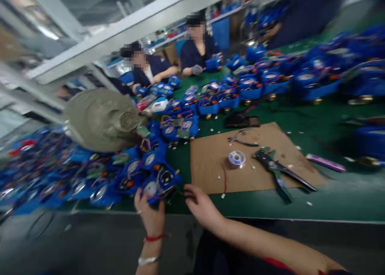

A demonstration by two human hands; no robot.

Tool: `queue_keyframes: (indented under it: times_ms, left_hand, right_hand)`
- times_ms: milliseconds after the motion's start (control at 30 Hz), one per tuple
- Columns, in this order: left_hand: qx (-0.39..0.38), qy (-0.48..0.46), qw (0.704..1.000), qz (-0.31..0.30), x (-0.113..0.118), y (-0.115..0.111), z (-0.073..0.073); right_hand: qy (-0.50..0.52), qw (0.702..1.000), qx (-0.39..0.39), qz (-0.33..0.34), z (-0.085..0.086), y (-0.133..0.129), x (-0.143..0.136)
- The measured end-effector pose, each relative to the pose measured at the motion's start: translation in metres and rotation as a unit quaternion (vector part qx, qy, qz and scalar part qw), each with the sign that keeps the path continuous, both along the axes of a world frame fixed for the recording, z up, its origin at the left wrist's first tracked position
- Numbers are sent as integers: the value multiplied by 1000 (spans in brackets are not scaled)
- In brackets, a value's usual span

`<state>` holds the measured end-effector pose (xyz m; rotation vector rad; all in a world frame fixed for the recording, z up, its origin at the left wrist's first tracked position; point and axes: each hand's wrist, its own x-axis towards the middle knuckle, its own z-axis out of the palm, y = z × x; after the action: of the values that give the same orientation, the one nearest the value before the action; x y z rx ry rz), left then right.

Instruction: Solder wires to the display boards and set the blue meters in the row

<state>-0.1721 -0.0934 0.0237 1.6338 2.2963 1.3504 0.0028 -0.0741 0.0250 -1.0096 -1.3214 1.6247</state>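
Note:
At the near end of the packed units sits a blue plastic housing (161, 183) with a round white disc and wires inside. My left hand (150, 216) grips its near edge, fingers on the left and thumb on the right; the exact contact is blurred. To the right of that housing, my right hand (200, 204) hovers by the table edge with its fingers apart and nothing in them. A brown cardboard sheet (207, 162) lies right of both hands. On it rest a solder wire spool (237, 159), small cutters (243, 138) and a green-handled plier-like tool (278, 172).
Many blue housings with wires (99, 174) cover the left of the green table (339, 194). A large grey-green round cover (99, 118) stands over them. A purple-handled tool (326, 162) lies at right. Two co-workers (200, 46) sit opposite behind more blue housings.

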Motion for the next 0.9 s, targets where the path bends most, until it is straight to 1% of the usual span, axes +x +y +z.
queue_keyframes:
  times_ms: [33,67,100,167,233,300,400,500,600,700,800,900]
  left_hand:
    - [14,31,999,37,-9,-12,-2]
    - [25,67,997,38,-16,-19,-4]
    - [32,94,995,31,-20,-21,-7]
    - [44,119,991,28,-23,-16,-12]
    - [45,126,991,21,-22,-8,-15]
    - [43,125,991,15,-20,-3,-14]
    - [40,122,992,10,-19,-4,-11]
    - [38,119,992,7,-20,-6,-10]
    - [39,118,992,5,-21,-6,-11]
    - [40,116,992,7,-22,-6,-13]
    - [41,113,993,7,-23,-5,-14]
    - [43,110,993,1,-24,-5,-14]
  right_hand:
    - [0,1000,-11,1,-6,4,-3]
    - [2,1000,-28,4,-14,7,-6]
    - [9,999,-47,10,-21,11,-10]
    - [36,995,-88,30,-32,14,-18]
    - [66,990,-119,48,-37,15,-23]
    - [94,985,-140,47,-35,16,-27]
    - [133,973,-184,35,-24,20,-32]
    - [171,955,-234,55,-13,26,-36]
    - [199,944,-249,84,-7,28,-39]
    - [217,942,-240,92,-3,27,-41]
    - [236,932,-265,79,-1,26,-42]
    - [225,928,-290,62,-2,26,-42]
